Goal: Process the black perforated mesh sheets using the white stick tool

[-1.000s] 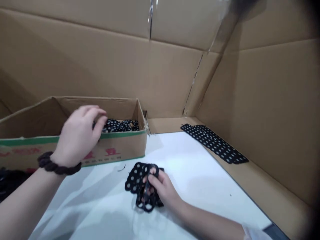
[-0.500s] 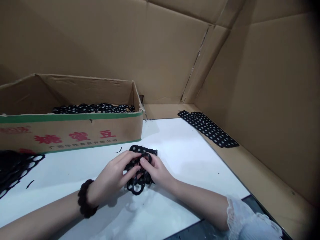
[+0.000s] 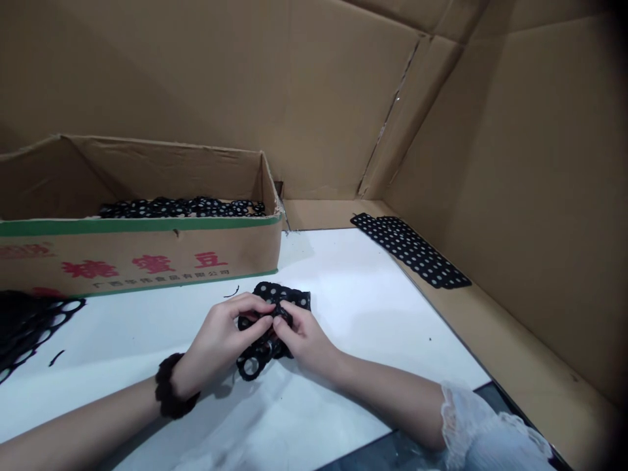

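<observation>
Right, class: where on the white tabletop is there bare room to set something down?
Bare tabletop: between the hands and dotted strips, bar a speck; between the left forearm and carton, bar stray threads. Crowded: around the black pieces being held, and far left, at the dark mesh pile.

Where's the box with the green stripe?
In the head view, the box stands at the left on the white tabletop, beyond the left hand, with a black ringed heap near its front.

Left hand (image 3: 220, 332), right hand (image 3: 310, 339), both pinching
</observation>
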`<action>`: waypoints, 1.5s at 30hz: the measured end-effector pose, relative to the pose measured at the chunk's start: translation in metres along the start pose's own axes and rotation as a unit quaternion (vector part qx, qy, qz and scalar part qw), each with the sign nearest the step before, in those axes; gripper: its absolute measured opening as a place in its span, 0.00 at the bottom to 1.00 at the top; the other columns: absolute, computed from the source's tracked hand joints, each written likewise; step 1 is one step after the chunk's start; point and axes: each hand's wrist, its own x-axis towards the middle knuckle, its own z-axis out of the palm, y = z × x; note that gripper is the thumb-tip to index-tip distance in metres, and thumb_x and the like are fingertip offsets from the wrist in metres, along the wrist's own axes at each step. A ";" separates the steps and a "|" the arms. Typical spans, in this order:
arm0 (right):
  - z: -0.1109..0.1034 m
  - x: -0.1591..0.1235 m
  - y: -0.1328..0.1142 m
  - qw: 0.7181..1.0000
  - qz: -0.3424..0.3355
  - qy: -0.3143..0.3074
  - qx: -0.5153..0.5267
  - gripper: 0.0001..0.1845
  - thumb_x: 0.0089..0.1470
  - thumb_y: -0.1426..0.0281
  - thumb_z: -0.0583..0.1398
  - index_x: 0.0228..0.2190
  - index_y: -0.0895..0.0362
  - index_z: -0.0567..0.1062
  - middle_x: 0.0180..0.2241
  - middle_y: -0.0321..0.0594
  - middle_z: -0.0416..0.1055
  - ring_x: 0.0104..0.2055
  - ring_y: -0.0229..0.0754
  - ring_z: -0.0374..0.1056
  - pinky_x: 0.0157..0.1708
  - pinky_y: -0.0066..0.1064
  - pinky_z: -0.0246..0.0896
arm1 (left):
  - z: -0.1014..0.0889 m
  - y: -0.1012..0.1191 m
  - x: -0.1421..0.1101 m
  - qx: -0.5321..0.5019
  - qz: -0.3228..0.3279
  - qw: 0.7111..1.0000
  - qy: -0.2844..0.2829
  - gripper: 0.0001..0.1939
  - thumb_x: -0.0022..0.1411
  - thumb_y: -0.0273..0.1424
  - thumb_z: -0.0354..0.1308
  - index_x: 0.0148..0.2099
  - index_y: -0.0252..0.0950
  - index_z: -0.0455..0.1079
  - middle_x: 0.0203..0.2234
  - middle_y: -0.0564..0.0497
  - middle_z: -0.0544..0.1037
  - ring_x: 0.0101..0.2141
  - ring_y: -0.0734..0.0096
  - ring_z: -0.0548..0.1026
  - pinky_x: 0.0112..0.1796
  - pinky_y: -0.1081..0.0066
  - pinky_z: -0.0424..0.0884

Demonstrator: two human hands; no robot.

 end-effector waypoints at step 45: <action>0.002 -0.002 -0.014 0.995 0.057 -0.005 0.084 0.17 0.48 0.58 0.63 0.26 0.55 0.62 0.24 0.30 0.64 0.27 0.34 0.63 0.30 0.28 0.61 | -0.004 0.002 -0.023 0.202 0.132 0.970 0.036 0.15 0.65 0.35 0.50 0.50 0.35 0.69 0.42 0.48 0.78 0.40 0.68 0.77 0.38 0.73 0.74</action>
